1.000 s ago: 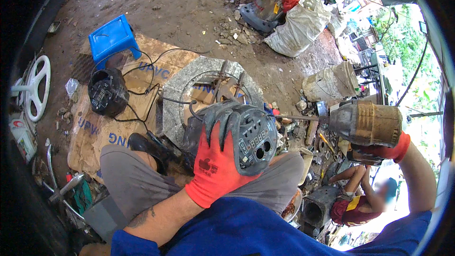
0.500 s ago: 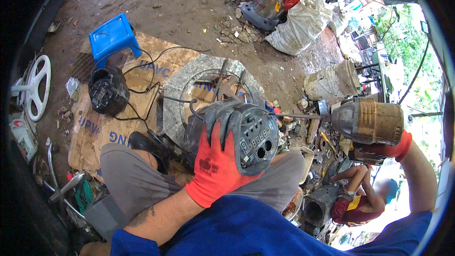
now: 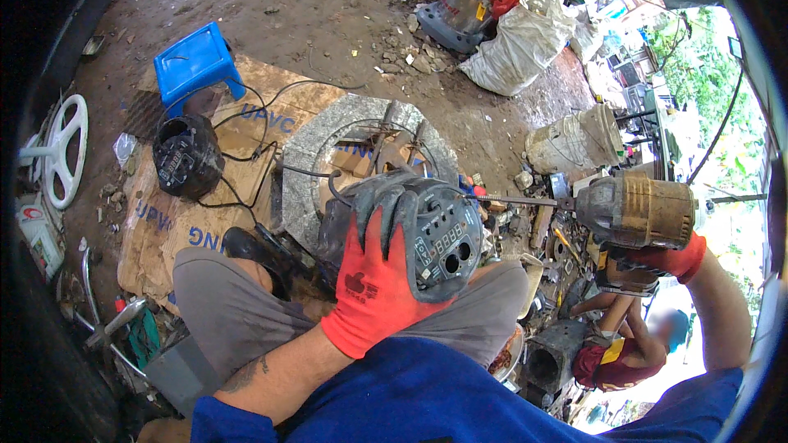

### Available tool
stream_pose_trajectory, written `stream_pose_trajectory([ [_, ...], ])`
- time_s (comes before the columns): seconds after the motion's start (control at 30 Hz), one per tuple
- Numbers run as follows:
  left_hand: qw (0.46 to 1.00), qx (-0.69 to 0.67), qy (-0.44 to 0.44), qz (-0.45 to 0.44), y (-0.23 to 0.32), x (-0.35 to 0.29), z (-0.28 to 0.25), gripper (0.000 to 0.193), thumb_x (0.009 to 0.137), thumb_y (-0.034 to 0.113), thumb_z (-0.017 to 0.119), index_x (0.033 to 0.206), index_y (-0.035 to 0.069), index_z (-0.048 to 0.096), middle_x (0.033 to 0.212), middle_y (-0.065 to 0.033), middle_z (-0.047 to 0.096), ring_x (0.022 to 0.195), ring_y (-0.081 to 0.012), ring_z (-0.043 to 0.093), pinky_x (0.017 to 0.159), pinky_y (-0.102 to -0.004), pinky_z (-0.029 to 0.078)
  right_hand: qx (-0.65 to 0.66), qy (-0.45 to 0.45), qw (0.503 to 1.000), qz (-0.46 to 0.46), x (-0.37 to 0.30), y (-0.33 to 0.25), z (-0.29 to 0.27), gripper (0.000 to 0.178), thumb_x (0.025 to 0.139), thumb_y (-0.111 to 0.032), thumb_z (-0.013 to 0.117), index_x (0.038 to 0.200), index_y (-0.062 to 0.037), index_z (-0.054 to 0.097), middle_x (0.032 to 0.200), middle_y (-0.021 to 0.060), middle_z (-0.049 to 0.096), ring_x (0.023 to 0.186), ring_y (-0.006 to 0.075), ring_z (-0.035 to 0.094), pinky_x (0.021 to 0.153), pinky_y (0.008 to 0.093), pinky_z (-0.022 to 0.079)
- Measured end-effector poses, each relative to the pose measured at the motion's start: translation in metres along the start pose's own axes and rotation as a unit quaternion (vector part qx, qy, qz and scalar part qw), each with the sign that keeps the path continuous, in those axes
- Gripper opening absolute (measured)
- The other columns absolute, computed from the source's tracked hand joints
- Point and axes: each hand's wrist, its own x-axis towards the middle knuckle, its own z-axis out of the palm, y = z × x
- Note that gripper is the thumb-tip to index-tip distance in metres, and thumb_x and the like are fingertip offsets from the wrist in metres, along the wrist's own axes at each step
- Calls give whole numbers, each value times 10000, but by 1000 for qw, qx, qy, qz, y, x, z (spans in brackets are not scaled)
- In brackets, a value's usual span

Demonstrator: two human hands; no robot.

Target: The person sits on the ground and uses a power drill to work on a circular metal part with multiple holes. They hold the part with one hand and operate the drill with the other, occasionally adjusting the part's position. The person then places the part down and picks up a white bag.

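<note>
My left hand [image 3: 382, 258], in a red glove with dark coated fingers, is wrapped over the top and side of a rounded black portable speaker [image 3: 447, 234]. The speaker's control panel, with a small display, buttons and two round holes, faces right. My right hand [image 3: 677, 261], also gloved in red, grips the handle of a worn yellow-brown and dark grey power drill [image 3: 636, 209]. The drill lies level, and its long thin bit [image 3: 521, 200] points left, the tip at the panel's upper right edge. Whether the tip sits in a screw is too small to tell.
A grey octagonal ring [image 3: 308, 164] lies on cardboard [image 3: 197, 230] beyond the speaker. Left of it are a similar black unit [image 3: 189, 156] with cables and a blue stool [image 3: 193, 61]. To the right stand a dirty bucket [image 3: 574, 139], scattered scrap and a seated person [image 3: 624, 344].
The drill and my right hand have shifted very slightly, the hand a little down and to the left. My left hand and the speaker stay in place.
</note>
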Motion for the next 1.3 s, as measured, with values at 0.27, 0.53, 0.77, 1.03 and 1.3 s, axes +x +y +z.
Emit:
stream_pose_trajectory([
  [0.27,1000,-3,16,9,2,3,-1,1325,552,528,919,1520,-46,219,1497,-258,266,1426,-518,238,1191,-638,210,62,26,996,55,-1,4,14,516,828,-211,816,1310,-120,658,1333,83,650,1263,266,585,1115,412,414],
  [0.53,1000,-7,18,9,1,4,-1,1319,559,532,914,1527,-32,217,1504,-260,258,1427,-519,233,1192,-635,206,136,27,986,90,-10,20,30,593,824,-175,823,1371,-111,602,1371,85,623,1295,253,563,1139,411,395],
  [0.77,1000,-10,12,9,1,5,-1,1327,561,535,911,1536,-23,204,1507,-260,255,1429,-519,227,1192,-636,203,153,40,984,79,-17,38,46,618,820,-152,824,1388,-115,585,1396,76,606,1311,242,549,1142,408,393],
  [1.03,1000,2,11,9,1,2,-1,1354,555,545,912,1545,-22,182,1506,-260,260,1430,-519,225,1192,-646,191,297,71,947,100,-18,28,52,619,813,-152,832,1382,-121,590,1388,64,613,1295,223,561,1137,400,401],
  [1.3,1000,-2,0,-6,2,1,1,1357,550,531,920,1547,-19,181,1504,-257,264,1439,-514,221,1191,-647,189,92,60,993,43,-12,16,51,569,845,-263,812,1366,-148,614,1386,54,617,1310,241,548,1158,415,372],
])
